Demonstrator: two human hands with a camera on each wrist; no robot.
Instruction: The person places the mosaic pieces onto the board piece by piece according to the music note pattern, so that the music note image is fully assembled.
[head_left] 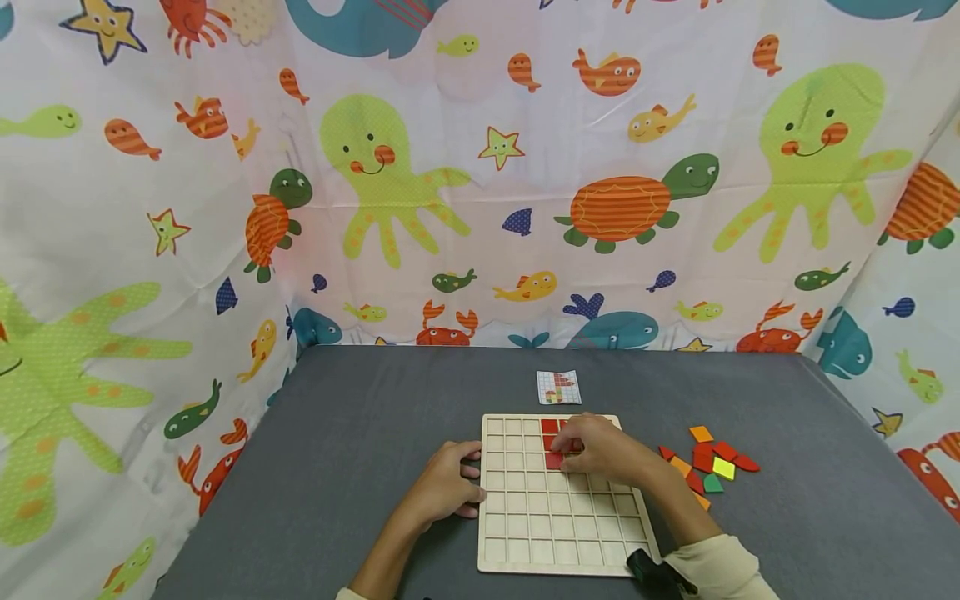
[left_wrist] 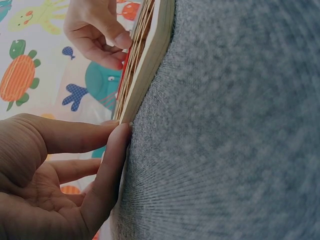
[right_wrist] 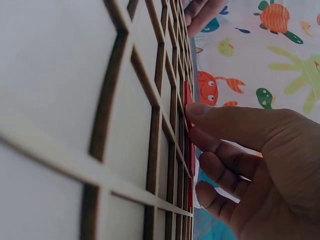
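Observation:
A wooden grid board (head_left: 517, 503) lies flat on the table. Red tiles (head_left: 550, 427) sit in its upper cells, partly covered by my right hand (head_left: 600, 448). That hand pinches a red tile (right_wrist: 187, 97) at the grid, thumb against it and the other fingers curled; how far the tile sits in its cell I cannot tell. My left hand (head_left: 442, 483) is at the board's left side. In the left wrist view, the thumb and a finger of the left hand (left_wrist: 65, 175) pinch the board's edge (left_wrist: 142, 75).
Loose tiles in red, orange, yellow and green (head_left: 702, 457) lie scattered right of the board, near my right forearm. A small printed pattern card (head_left: 558, 387) lies behind the board. Sea-animal cloth (head_left: 465, 192) hangs behind and beside the grey table (head_left: 375, 417).

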